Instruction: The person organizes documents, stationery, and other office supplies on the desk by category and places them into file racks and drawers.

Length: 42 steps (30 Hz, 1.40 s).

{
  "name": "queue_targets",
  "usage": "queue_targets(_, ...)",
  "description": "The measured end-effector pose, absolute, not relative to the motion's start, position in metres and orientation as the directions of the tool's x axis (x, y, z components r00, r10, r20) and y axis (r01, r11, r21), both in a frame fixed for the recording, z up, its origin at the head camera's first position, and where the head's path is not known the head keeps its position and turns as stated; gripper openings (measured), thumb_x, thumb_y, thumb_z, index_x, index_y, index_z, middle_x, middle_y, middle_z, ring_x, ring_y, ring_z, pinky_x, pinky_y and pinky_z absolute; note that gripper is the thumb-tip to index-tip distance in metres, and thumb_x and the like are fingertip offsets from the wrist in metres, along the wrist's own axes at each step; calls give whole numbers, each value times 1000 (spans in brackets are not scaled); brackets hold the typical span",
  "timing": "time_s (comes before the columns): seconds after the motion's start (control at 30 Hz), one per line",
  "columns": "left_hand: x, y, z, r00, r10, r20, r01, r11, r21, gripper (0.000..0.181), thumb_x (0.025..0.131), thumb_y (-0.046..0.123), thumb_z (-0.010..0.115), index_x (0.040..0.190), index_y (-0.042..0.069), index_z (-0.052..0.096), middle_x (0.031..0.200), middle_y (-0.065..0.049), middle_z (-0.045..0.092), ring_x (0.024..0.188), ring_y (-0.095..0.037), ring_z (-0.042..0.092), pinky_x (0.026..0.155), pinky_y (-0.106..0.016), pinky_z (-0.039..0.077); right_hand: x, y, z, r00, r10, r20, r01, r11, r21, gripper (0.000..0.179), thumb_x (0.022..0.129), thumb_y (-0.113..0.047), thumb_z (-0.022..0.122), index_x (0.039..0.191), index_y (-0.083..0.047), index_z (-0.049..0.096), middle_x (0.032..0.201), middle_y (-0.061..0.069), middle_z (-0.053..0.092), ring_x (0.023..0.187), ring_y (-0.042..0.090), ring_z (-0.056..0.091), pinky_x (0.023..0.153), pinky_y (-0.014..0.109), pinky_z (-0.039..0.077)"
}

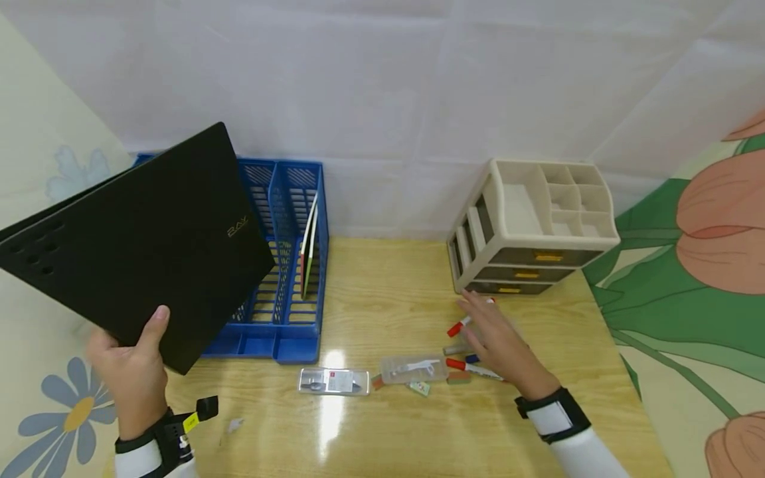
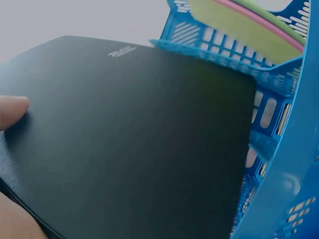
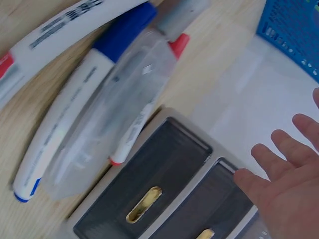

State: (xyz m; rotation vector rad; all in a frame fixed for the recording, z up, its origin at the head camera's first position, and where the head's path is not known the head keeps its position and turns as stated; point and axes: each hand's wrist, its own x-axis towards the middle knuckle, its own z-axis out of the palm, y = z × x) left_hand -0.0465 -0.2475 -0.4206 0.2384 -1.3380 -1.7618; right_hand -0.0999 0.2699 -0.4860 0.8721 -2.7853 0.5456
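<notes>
My left hand [image 1: 131, 372] grips the lower edge of a large black folder [image 1: 155, 245], its thumb on the cover and the fingers behind. The folder is tilted in front of a blue file rack [image 1: 299, 338] and hides much of the rack's left side. In the left wrist view the folder [image 2: 139, 139] lies across the rack's dividers; I cannot tell whether it touches them. My right hand [image 1: 499, 338] is spread, with nothing in its grasp, over several markers, including a red-capped marker [image 1: 457, 364] and a blue-capped marker [image 3: 65, 119].
Thin booklets [image 1: 307, 252] stand in the rack's right compartment. A beige drawer organizer [image 1: 556, 236] stands at the back right. Nearer me lie a clear pen case [image 1: 335, 382], a translucent box [image 1: 412, 370] with a white item inside, and small erasers [image 1: 420, 388].
</notes>
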Motion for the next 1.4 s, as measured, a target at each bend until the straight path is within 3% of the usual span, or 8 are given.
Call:
queue_targets(0.27, -65, -230, -424, -574, -672, 469, 394, 275, 877, 32, 83, -3, 70, 114, -9, 64, 107, -13, 69, 100, -26, 60, 82, -27, 47, -98, 255, -481, -799, -530, 286, -601, 727, -331, 55, 87, -6, 64, 139, 4, 47, 149, 25, 40, 135, 41, 37, 105, 63, 36)
queue_targets(0.57, -88, -208, -424, -610, -699, 373, 336, 199, 921, 34, 87, 8, 70, 120, 4, 62, 114, -4, 65, 110, -24, 56, 90, -32, 46, -89, 235, -469, -773, -539, 336, -633, 691, -348, 60, 88, -8, 64, 144, -2, 43, 152, 22, 39, 138, 37, 35, 103, 62, 38)
queue_targets(0.8, -105, -201, -439, -635, -636, 438, 381, 235, 894, 37, 89, 7, 67, 125, 6, 61, 118, -5, 65, 113, -23, 56, 93, -31, 49, -87, 225, -462, -770, -525, 363, -637, 666, -389, 60, 89, -7, 63, 145, -2, 42, 152, 20, 39, 138, 35, 35, 102, 60, 40)
queue_targets(1.0, -114, -197, -453, -629, -654, 421, 370, 225, 902, 36, 88, 9, 69, 123, 7, 61, 116, -4, 64, 110, -21, 56, 91, -30, 48, -86, 224, -464, -787, -524, 326, -618, 669, -413, 55, 92, -11, 59, 145, -6, 43, 154, 16, 37, 139, 32, 34, 105, 57, 40)
queue_targets(1.17, -120, -194, -457, -641, -590, 490, 427, 255, 867, 40, 91, 8, 65, 130, 10, 58, 123, -9, 62, 114, -25, 55, 96, -32, 48, -84, 228, -467, -808, -501, 310, -589, 683, -432, 54, 93, -11, 59, 145, -11, 44, 156, 13, 35, 140, 29, 34, 105, 54, 42)
queue_targets(1.4, -127, -188, -468, -666, -566, 486, 419, 255, 871, 42, 93, 13, 64, 133, 12, 55, 126, -10, 60, 115, -23, 55, 95, -30, 47, -83, 231, -470, -816, -491, 306, -578, 686, -441, 54, 93, -10, 58, 145, -11, 44, 157, 13, 33, 139, 30, 35, 95, 49, 49)
